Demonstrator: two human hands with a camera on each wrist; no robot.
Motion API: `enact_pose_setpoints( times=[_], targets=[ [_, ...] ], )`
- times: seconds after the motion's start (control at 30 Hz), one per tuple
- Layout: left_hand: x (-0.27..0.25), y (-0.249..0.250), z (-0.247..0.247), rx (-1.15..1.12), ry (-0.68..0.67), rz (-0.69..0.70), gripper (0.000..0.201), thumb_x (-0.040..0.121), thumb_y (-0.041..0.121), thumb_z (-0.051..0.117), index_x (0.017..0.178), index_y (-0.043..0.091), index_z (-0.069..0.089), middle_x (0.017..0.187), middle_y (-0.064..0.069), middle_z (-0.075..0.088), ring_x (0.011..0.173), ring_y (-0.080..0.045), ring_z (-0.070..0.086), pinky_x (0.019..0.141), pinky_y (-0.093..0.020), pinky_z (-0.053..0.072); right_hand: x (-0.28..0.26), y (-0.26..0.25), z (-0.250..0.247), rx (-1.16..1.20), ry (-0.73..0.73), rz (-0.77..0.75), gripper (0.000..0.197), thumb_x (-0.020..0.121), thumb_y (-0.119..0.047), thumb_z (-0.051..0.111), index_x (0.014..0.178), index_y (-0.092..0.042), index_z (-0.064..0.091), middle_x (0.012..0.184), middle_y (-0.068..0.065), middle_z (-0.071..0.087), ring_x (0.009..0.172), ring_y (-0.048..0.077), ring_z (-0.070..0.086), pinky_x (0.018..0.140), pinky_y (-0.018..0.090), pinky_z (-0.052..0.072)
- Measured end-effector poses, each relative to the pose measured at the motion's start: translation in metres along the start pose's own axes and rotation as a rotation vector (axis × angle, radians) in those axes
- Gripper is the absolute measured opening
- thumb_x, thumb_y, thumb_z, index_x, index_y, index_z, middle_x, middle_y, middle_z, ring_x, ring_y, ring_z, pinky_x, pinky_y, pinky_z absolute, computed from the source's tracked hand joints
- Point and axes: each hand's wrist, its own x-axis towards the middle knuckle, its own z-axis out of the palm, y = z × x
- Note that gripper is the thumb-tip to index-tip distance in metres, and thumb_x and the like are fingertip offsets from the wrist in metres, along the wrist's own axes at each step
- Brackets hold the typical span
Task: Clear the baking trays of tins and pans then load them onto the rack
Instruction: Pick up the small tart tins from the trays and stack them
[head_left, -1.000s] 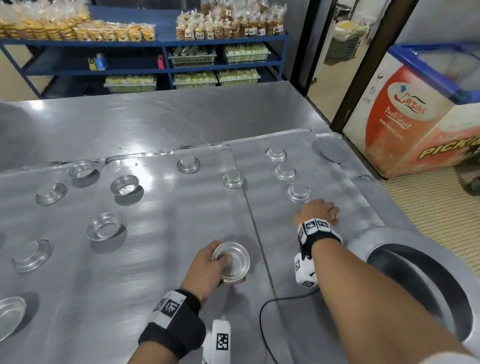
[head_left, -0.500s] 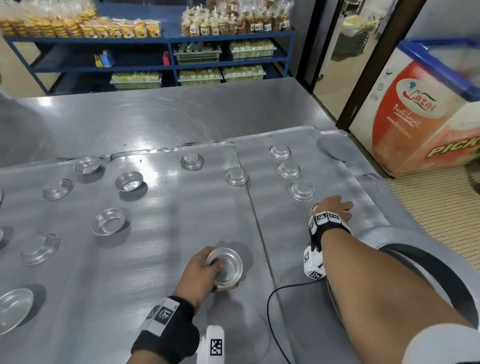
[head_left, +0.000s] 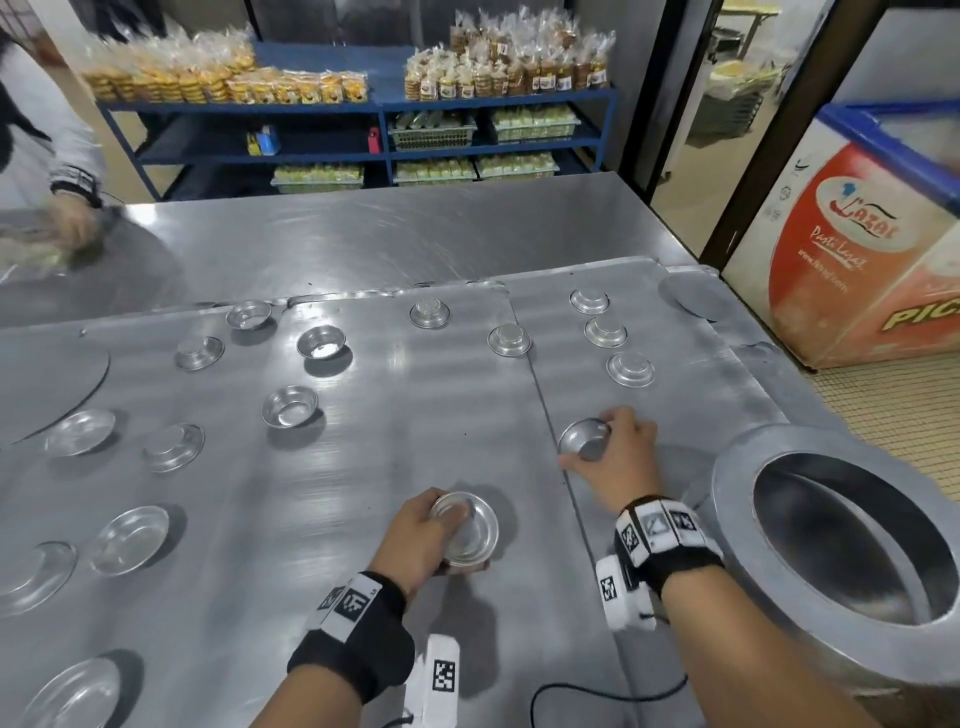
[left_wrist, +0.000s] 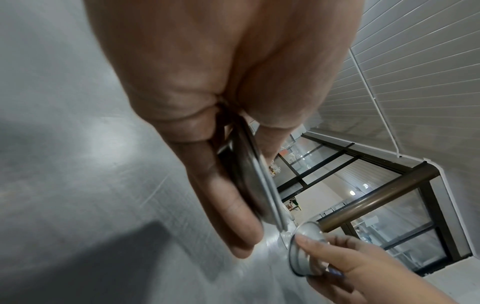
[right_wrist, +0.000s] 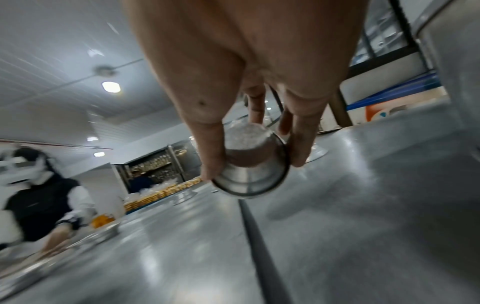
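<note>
Left hand (head_left: 415, 535) grips seemingly stacked tins (head_left: 467, 530); right hand (head_left: 615, 457) pinches one tin (head_left: 584, 440).

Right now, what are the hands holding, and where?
Left hand grips stacked tins by the rim; right hand pinches one small tin by its sides.

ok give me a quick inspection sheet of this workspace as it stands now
surface: steel baking trays side by side on a steel table
job's things: small tins scattered over the trays, some upright, some inverted
clutter: large round pan at right
hands: left hand grips a stack of tins; right hand holds one tin
cables: black cable near the right wrist
surroundings: blue shelving, chest freezer, another person
</note>
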Motion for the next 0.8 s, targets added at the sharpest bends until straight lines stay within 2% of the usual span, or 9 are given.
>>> enact_pose_setpoints(
  times=[0.1,0.17,0.23,0.33,0.47,0.57,0.67,0.8],
  targets=[
    [-0.006,-0.003,-0.002,-0.034,-0.013,-0.008,0.024,0.099,0.019,0.064,0.106,-0.004,0.063,0.117,-0.036,0.062,0.089,-0.05,0.071,0.063,-0.042,0.061,-0.04,-0.007,0.011,0.195,-0.064,-0.125,0.073,0.053,-0.026,0.096,0.108,-0.031,0.048,0.117,0.0,0.046,0.098,0.014,0.057,0.092,0.029,0.051],
    [-0.01,-0.004,-0.002,-0.076,-0.017,-0.021,0.035,0.099,0.029,0.064,0.109,-0.004,0.064,0.115,-0.031,0.063,0.094,-0.05,0.07,0.067,-0.047,0.062,-0.064,-0.012,0.017,0.332,-0.113,-0.172,0.073,0.051,-0.025,0.098,0.103,-0.038,0.048,0.117,-0.003,0.051,0.104,0.012,0.061,0.093,0.026,0.052],
    [-0.013,-0.003,-0.001,-0.127,-0.026,-0.036,0.043,0.098,0.038,0.063,0.113,-0.003,0.066,0.116,-0.026,0.066,0.099,-0.046,0.07,0.071,-0.051,0.062,-0.084,-0.018,0.02,0.473,-0.173,-0.167,0.074,0.051,-0.02,0.099,0.104,-0.036,0.05,0.117,-0.001,0.058,0.109,0.01,0.063,0.096,0.024,0.053],
    [-0.018,-0.001,0.001,-0.133,-0.09,-0.041,0.048,0.099,0.043,0.06,0.116,-0.001,0.067,0.113,-0.027,0.071,0.1,-0.045,0.071,0.073,-0.049,0.063,-0.107,-0.022,0.025,0.604,-0.285,-0.153,0.074,0.051,-0.008,0.098,0.107,-0.029,0.053,0.119,-0.001,0.063,0.113,0.006,0.064,0.098,0.029,0.054],
    [-0.018,-0.003,0.004,-0.083,-0.071,-0.003,0.036,0.096,0.031,0.067,0.112,-0.001,0.066,0.11,-0.032,0.069,0.082,-0.036,0.072,0.079,-0.054,0.062,-0.118,-0.02,0.034,0.609,-0.326,-0.2,0.07,0.052,-0.003,0.096,0.105,-0.023,0.054,0.118,-0.006,0.068,0.113,0.009,0.065,0.097,0.03,0.054],
    [-0.018,-0.005,0.006,-0.036,-0.055,0.025,0.022,0.097,0.019,0.065,0.114,0.005,0.068,0.109,-0.027,0.071,0.083,-0.031,0.072,0.081,-0.054,0.06,-0.118,-0.018,0.036,0.591,-0.37,-0.214,0.06,0.06,0.001,0.091,0.104,-0.015,0.053,0.128,-0.011,0.065,0.118,0.004,0.062,0.101,0.025,0.05],
    [-0.017,-0.007,0.006,-0.028,-0.054,0.047,0.02,0.098,0.006,0.058,0.115,0.006,0.068,0.107,-0.027,0.072,0.081,-0.03,0.072,0.073,-0.046,0.061,-0.116,-0.016,0.036,0.552,-0.438,-0.227,0.059,0.062,-0.006,0.092,0.106,-0.017,0.054,0.135,-0.015,0.059,0.122,0.0,0.058,0.106,0.024,0.046],
    [-0.015,-0.007,0.006,-0.021,-0.024,0.072,0.02,0.096,-0.001,0.058,0.113,0.005,0.066,0.097,-0.023,0.072,0.078,-0.027,0.071,0.065,-0.037,0.059,-0.11,-0.017,0.033,0.49,-0.501,-0.248,0.059,0.065,-0.014,0.091,0.109,-0.019,0.053,0.139,-0.013,0.057,0.125,-0.002,0.055,0.11,0.028,0.043]
  ],
)
